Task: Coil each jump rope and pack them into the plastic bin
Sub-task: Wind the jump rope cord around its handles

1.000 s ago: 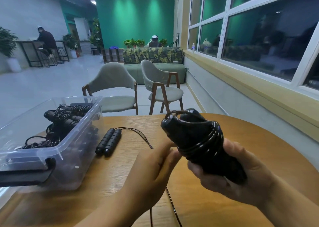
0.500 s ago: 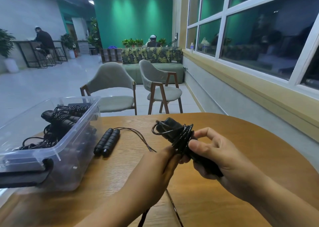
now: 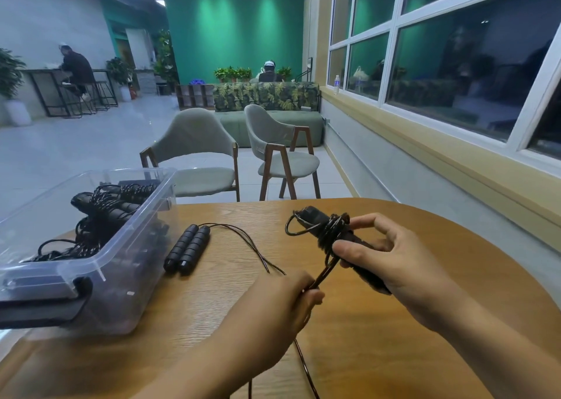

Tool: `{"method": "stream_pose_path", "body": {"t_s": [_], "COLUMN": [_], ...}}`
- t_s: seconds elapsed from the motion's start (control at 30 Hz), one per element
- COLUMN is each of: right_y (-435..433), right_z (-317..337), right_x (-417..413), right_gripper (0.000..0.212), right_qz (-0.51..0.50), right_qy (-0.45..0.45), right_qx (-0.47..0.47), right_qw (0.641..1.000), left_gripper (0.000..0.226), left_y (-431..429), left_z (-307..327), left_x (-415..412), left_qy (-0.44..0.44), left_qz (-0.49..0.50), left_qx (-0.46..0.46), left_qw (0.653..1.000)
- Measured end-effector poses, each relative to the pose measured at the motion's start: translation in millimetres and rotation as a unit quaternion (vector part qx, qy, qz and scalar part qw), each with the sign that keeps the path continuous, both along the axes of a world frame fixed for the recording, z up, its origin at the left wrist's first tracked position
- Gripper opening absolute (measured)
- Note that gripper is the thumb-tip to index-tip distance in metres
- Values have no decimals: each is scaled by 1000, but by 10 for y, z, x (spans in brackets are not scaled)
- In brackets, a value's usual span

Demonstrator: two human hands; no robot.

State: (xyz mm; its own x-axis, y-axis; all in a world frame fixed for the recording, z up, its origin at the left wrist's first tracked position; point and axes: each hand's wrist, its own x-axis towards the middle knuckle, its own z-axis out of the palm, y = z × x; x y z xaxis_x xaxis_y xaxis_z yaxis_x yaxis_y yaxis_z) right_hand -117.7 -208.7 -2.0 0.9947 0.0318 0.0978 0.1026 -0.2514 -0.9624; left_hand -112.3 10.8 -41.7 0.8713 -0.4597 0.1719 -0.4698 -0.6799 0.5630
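My right hand point(image 3: 394, 265) grips the black handles of a jump rope point(image 3: 324, 225) above the table, with several turns of cord wound round them. My left hand point(image 3: 285, 295) pinches the free cord of that rope just below the handles and holds it taut. A second jump rope point(image 3: 188, 248) lies on the table, its two ribbed handles side by side and its cord trailing toward me. The clear plastic bin point(image 3: 127, 237) stands at the left with coiled black ropes point(image 3: 106, 207) inside.
The round wooden table point(image 3: 394, 353) ends close behind the ropes and at the right. Two grey chairs point(image 3: 194, 155) stand beyond its far edge. A dark lid or latch point(image 3: 42, 307) sits at the bin's near end. People sit far off in the room.
The handle bundle has dropped from close to the camera to lower over the table. My left hand has slid down and pulled the cord taut away from the handles.
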Motion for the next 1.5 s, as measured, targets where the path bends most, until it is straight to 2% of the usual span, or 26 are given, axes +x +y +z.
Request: {"method": "stream_pose_path", "body": {"t_s": [0.1,0.23,0.47,0.6,0.73,0.97,1.13,1.23,1.37,1.5], "right_y": [-75,-64,-15,-7,-6,-25,-127,-160,-148,-16], "right_z": [-26,-87,-132,-141,-144,-130,60,184,210,189], "right_x": [24,16,10,27,35,8,-22,-68,-111,-212], "right_gripper": [53,49,46,48,51,50,50,42,45,65], "right_qz": [-35,-33,-43,-35,5,130,246,303,284,200], "right_qy": [-28,-53,-91,-83,-48,36,142,173,160,90], "right_qx": [-78,-171,-272,-338,-396,-405,-342,-300,-320,-384], "right_qw": [996,983,957,937,917,904,896,888,889,897], "left_gripper": [20,23,24,22,21,24,38,41,41,42], "left_y": [1,23,142,224,274,318,322,334,330,345], "left_z": [35,86,212,274,291,317,373,385,415,449], "left_x": [11,11,26,53,67,102,111,101,95,69], "left_qy": [-5,-11,-18,-23,-70,-104,-121,-132,-123,-122], "left_qz": [1,0,-1,3,-10,-34,-88,-123,-135,-79], "left_qx": [8,27,59,84,130,113,85,49,23,-6], "left_qw": [1000,1000,998,996,989,987,985,982,983,989]}}
